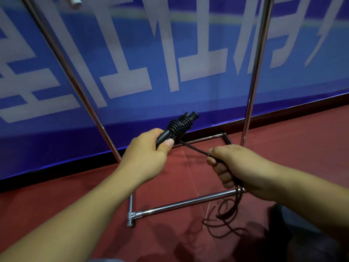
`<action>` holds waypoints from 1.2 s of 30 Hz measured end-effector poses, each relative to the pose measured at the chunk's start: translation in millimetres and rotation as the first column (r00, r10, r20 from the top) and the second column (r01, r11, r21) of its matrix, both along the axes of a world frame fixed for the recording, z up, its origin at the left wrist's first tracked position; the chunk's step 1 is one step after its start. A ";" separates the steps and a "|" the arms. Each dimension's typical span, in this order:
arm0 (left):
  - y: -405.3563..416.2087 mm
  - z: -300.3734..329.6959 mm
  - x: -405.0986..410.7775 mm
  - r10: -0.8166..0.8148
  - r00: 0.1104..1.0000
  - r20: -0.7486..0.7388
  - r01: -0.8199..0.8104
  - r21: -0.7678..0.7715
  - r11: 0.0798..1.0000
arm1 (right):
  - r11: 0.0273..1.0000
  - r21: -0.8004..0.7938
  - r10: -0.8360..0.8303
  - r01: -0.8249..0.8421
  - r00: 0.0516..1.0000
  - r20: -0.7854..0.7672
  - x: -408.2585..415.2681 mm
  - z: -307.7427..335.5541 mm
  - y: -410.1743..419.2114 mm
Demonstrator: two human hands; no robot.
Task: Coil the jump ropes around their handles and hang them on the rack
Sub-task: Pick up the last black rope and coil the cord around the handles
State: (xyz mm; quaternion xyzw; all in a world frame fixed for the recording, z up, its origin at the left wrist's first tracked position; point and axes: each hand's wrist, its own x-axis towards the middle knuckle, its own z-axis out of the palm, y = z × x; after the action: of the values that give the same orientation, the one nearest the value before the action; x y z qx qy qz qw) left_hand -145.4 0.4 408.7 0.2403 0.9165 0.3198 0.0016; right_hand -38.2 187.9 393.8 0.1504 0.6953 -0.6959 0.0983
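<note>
Our left hand (pixel 149 148) grips the pair of black handles (pixel 175 127), fingers curled round the near ends, thumb pressed on top. The handles lie side by side, tilted up & away to the right, far ends w/ flared caps showing. Several tight turns of the black jump rope (pixel 196 149) wrap round both handles at mid-length, just beyond our thumb.

From that coil a single strand runs taut, down & to the right, into our right hand (pixel 232 165), which is clenched on the rope: fingers folded over it, strand entering near the forefinger. Below this hand the rope drops out of the fist in a few loose strands & ends in a tangled heap on the floor (pixel 170 186), near right, just past the near bar of the rack.

Both hands are held in the air above the rack (pixel 181 204) base, well apart w/ only the taut strand between them.

The rack is chrome tube: a rectangular base on the red floor, a corner joint at near left, a far bar by the wall, two uprights rising left & right out of the top of the view.

Behind it stands a blue banner (pixel 132 53) w/ large pale characters, blurred, reaching down to the floor. Dark shapes at near right, too dim to tell what.
</note>
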 end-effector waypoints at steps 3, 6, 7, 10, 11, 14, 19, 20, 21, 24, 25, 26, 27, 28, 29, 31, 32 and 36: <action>2.1 -0.8 -1.1 0.016 1.000 -0.007 -0.016 0.005 1.000 | 0.999 0.035 -0.017 0.017 1.000 0.004 0.9 -1.6 -4.1; 3.7 -2.2 -2.4 0.023 1.000 -0.012 -0.023 0.011 1.000 | 0.973 0.233 0.024 0.005 0.992 -0.121 4.7 -2.5 -7.9; 4.0 -3.4 -2.3 0.025 1.000 -0.014 -0.025 0.011 1.000 | 0.927 0.375 0.069 -0.001 0.984 -0.166 6.1 -3.3 -9.1; 4.0 -8.8 -1.6 0.021 1.000 -0.022 -0.021 -0.006 1.000 | 0.714 0.699 0.194 0.032 0.951 -0.242 8.3 -9.8 -10.3; 3.7 -10.7 -1.3 0.016 1.000 -0.026 -0.017 -0.020 1.000 | 0.681 0.731 0.213 0.044 0.943 -0.255 9.1 -11.5 -10.4; 3.3 -14.4 -0.4 -0.001 0.999 -0.044 -0.002 -0.062 0.998 | 0.595 0.799 0.261 0.083 0.921 -0.290 11.6 -16.0 -9.3; 5.3 -17.5 1.8 -0.049 0.997 -0.059 0.041 -0.139 0.989 | 0.375 0.902 0.390 0.214 0.846 -0.363 15.0 -20.7 -6.3; 5.7 -18.3 2.5 -0.063 0.996 -0.065 0.052 -0.166 0.985 | 0.350 0.906 0.410 0.239 0.830 -0.378 14.9 -20.9 -5.1; 6.0 -19.1 3.2 -0.077 0.995 -0.067 0.063 -0.187 0.980 | 0.335 0.907 0.426 0.257 0.817 -0.389 14.5 -20.5 -3.4; 6.2 -20.1 4.2 -0.129 0.991 -0.030 0.118 -0.238 0.964 | 0.312 0.889 0.464 0.335 0.763 -0.450 12.5 -15.2 2.5; 6.2 -20.2 4.3 -0.152 0.988 -0.003 0.146 -0.261 0.954 | 0.307 0.882 0.469 0.358 0.750 -0.467 12.2 -12.3 4.2; 6.3 -20.0 4.6 -0.176 0.984 0.024 0.176 -0.283 0.943 | 0.301 0.882 0.470 0.363 0.748 -0.468 12.0 -9.4 5.8; 7.0 -19.5 4.9 -0.200 0.979 0.049 0.206 -0.305 0.930 | 0.290 0.887 0.472 0.358 0.753 -0.458 11.8 -7.1 7.3; 7.9 -19.2 5.4 -0.223 0.972 0.073 0.234 -0.325 0.916 | 0.281 0.895 0.473 0.346 0.761 -0.443 11.6 -6.3 8.3; 9.2 -19.2 6.3 -0.244 0.965 0.098 0.263 -0.342 0.902 | 0.276 0.902 0.468 0.332 0.773 -0.428 11.1 -5.7 8.8; 12.2 -19.5 9.4 -0.290 0.945 0.150 0.325 -0.357 0.876 | 0.297 0.906 0.423 0.302 0.809 -0.408 9.2 -3.5 11.6; 13.8 -19.6 11.3 -0.317 0.933 0.173 0.359 -0.351 0.865 | 0.320 0.901 0.392 0.293 0.824 -0.408 7.7 -2.2 14.2; 20.0 -18.2 23.1 -0.435 0.871 0.226 0.489 -0.327 0.809 | 0.416 0.875 0.313 0.247 0.865 -0.393 2.9 0.1 19.6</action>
State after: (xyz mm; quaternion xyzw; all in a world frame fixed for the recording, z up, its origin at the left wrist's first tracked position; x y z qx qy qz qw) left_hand -122.3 20.4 390.5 0.4285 0.8715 0.1450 0.1895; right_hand -35.3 207.6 393.9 -0.0213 0.9609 -0.2186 -0.1686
